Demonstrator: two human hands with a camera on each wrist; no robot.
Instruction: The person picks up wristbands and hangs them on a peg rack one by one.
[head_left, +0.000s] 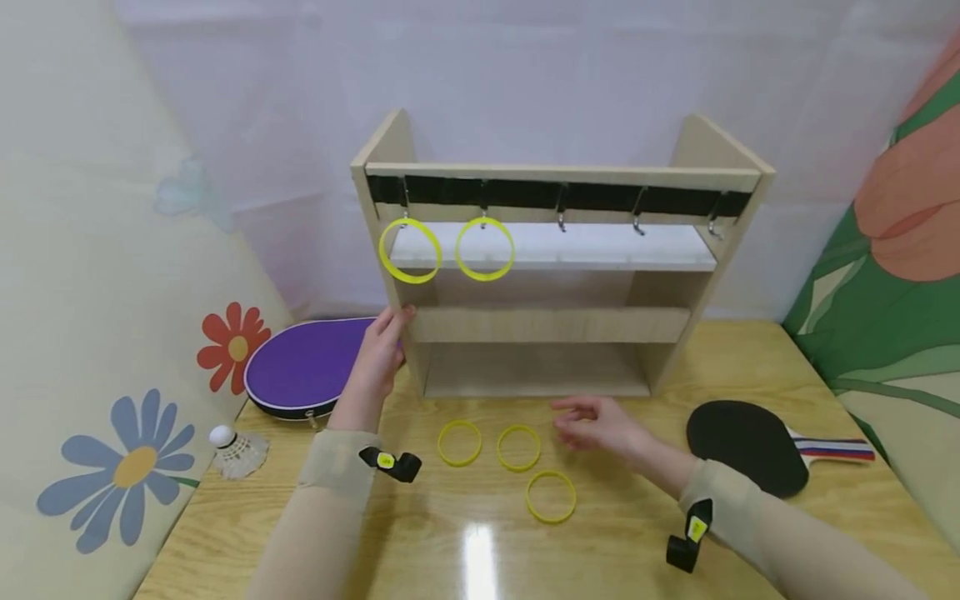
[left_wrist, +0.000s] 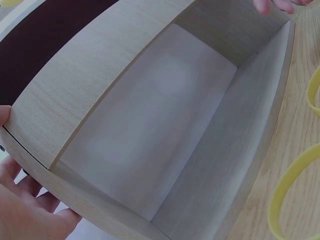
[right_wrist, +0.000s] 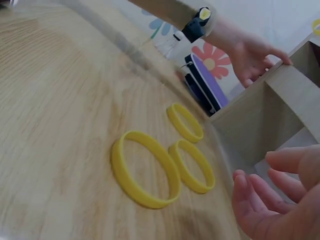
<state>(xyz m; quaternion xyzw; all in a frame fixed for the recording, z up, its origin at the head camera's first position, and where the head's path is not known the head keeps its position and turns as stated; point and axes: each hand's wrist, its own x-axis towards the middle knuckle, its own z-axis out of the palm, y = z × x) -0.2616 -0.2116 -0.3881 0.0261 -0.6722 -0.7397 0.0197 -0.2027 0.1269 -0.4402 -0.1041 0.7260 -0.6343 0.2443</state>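
Nearest the head camera, the left forearm [head_left: 315, 525] and right forearm [head_left: 802, 533] come in from the lower edge, over the wooden surface [head_left: 420, 542], toward a wooden hook rack [head_left: 555, 325]. The left hand [head_left: 377, 354] holds the rack's left side panel; its grip is closed there, one digit over the front edge and others curled along the outer face, probably to steady the frame. The right hand [head_left: 596, 423] hovers just right of three yellow rings, fingers loosely bent, a gap between thumb and fingertips, nothing in its grip.

Those rings, the left one [head_left: 460, 464], the middle one [head_left: 518, 469] and the nearest one [head_left: 551, 521], lie flat before the rack, likely set there for easy reach. Two more, an outer hanging ring [head_left: 411, 280] and an inner hanging ring [head_left: 486, 277], hang from the two leftmost metal hooks [head_left: 562, 208]; the other three hooks carry none.

The rack's long axis runs left to right, its open front toward the person; the hooks point down, ends curled. Being round, the rings have no long axis: the lying ones open upward, the hanging ones face forward. A black table-tennis paddle [head_left: 747, 450], handle pointing right, sits aside, presumably out of the way, like the purple case [head_left: 307, 362] and shuttlecock [head_left: 238, 450] opposite.
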